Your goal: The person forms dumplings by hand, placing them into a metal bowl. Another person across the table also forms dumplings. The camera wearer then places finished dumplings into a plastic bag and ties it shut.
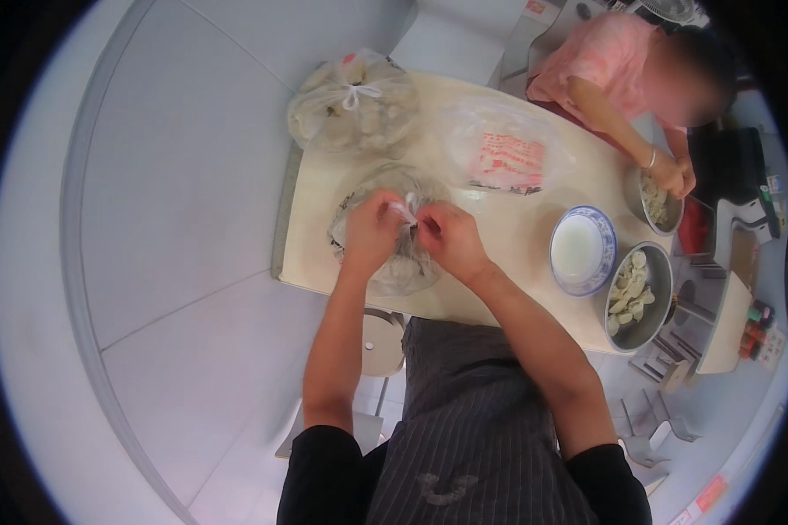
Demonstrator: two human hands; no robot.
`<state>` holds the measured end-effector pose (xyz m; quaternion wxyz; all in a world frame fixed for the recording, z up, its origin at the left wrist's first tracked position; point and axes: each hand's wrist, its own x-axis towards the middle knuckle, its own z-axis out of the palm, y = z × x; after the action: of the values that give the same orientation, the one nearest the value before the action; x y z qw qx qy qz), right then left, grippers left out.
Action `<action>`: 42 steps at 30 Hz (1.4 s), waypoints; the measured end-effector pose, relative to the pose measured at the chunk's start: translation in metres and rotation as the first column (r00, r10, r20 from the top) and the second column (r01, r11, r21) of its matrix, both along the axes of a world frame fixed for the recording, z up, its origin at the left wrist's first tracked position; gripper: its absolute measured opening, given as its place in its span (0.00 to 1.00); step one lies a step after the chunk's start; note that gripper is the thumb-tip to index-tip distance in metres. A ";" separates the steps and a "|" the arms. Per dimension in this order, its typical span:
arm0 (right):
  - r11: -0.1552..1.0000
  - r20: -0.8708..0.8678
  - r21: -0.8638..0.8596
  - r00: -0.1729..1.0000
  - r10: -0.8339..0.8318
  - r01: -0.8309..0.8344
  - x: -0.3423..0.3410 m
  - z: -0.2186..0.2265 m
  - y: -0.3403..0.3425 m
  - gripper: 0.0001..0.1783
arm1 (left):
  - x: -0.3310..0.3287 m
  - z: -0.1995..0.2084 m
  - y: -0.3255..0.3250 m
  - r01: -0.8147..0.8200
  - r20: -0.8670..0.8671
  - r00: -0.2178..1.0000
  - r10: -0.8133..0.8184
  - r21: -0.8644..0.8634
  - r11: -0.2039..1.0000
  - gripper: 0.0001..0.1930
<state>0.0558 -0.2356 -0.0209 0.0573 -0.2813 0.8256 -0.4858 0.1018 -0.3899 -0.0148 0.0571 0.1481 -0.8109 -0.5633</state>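
Both my hands are at the gathered top of a clear plastic bag (404, 271) that sits near the front edge of the table. White twisted ends of the bag stick up between them. My left hand (374, 229) pinches the left end, fingers closed. On the other side my right hand (449, 234) has its fingers curled closed round the right end. Pale lumps show dimly through the plastic, partly covered by my hands. Behind it stands another full clear bag (356, 114), its white handles knotted in a bow.
A flat plastic bag with red print (510, 157) lies at the back. To the right are a blue-rimmed bowl of whitish liquid (615, 249) and a metal bowl (665, 306) of dumplings. Across the table a person (600, 66) has both hands in another metal bowl (671, 229).
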 end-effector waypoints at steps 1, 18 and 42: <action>1.000 -0.013 0.006 1.000 0.008 -0.008 -0.002 0.003 -0.005 0.08 | 0.003 -0.002 -0.002 -0.048 -0.019 0.999 0.049 0.010 0.999 0.03; 0.998 0.081 0.046 0.996 -0.046 0.042 0.002 0.001 -0.016 0.12 | 0.001 -0.028 -0.016 -0.019 0.056 0.998 0.012 0.115 0.993 0.05; 0.996 -0.028 0.075 0.998 -0.048 0.050 -0.005 -0.006 0.004 0.06 | 0.007 0.006 0.020 0.068 -0.145 0.975 -0.169 -0.530 0.846 0.06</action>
<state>0.0504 -0.2320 -0.0266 0.0449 -0.2648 0.8507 -0.4518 0.1086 -0.3700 -0.0091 0.1354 0.0236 -0.9317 -0.3362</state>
